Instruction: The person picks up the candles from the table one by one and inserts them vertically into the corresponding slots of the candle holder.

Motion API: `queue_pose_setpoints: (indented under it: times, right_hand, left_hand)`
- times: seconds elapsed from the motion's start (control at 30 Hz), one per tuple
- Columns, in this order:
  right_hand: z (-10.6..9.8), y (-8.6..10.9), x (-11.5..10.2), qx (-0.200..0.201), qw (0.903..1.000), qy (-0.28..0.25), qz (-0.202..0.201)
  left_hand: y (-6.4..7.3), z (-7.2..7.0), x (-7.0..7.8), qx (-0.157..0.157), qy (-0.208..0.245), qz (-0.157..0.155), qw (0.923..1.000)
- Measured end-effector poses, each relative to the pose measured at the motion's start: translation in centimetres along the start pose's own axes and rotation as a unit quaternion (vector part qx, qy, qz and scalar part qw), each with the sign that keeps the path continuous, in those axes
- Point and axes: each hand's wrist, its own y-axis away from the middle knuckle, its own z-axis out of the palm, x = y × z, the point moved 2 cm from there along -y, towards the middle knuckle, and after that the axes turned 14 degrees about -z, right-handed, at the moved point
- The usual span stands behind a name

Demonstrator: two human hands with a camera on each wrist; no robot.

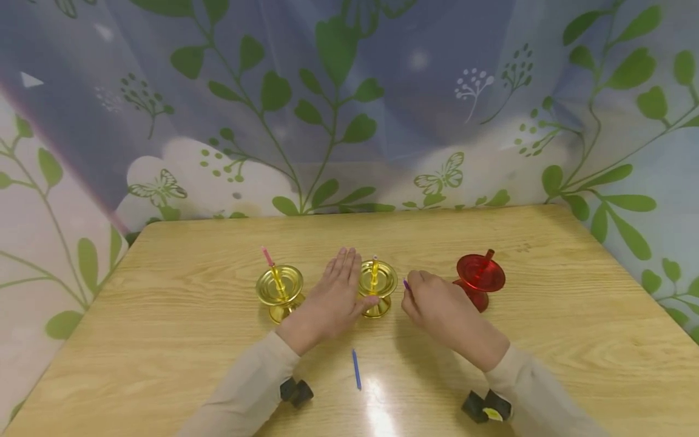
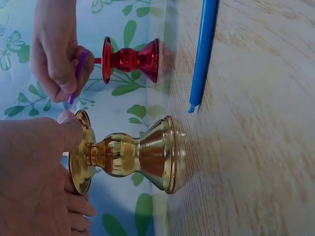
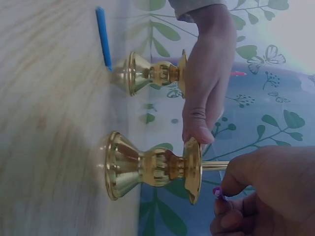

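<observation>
My right hand (image 1: 437, 301) pinches a thin purple candle (image 2: 78, 73) between thumb and fingers, just right of the middle gold candle holder (image 1: 387, 280). The candle's end (image 3: 218, 192) shows below the holder's upright tube in the right wrist view. My left hand (image 1: 335, 294) lies along the left side of that holder, its fingers straight and its thumb at the dish rim. Left of it stands another gold candle holder (image 1: 281, 286) with a pink candle (image 1: 267, 255) upright, slightly tilted, in its tube. Beyond my right hand is a red candle holder (image 1: 480, 274).
A blue candle (image 1: 357, 369) lies on the wooden table (image 1: 557, 358) in front of the middle holder, between my forearms. Behind the table's back edge hangs a cloth (image 1: 415, 115) printed with leaves and butterflies.
</observation>
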Motion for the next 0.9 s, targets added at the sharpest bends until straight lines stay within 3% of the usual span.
queue_pose_setpoints:
  times: [0.27,0.53,0.9]
  right_hand:
    - [-0.3,-0.3,0.2,0.025,0.9996,0.009,-0.013]
    - [-0.5,-0.5,0.3,0.017,0.9998,-0.003,-0.011]
    - [-1.1,-0.8,0.4,0.046,0.9984,-0.032,-0.011]
  left_hand:
    - [-0.1,0.1,0.0,-0.002,-0.005,-0.001,1.0]
    - [-0.2,0.2,-0.1,0.003,-0.007,0.001,1.0]
    - [0.0,0.1,0.0,-0.001,0.003,-0.003,1.0]
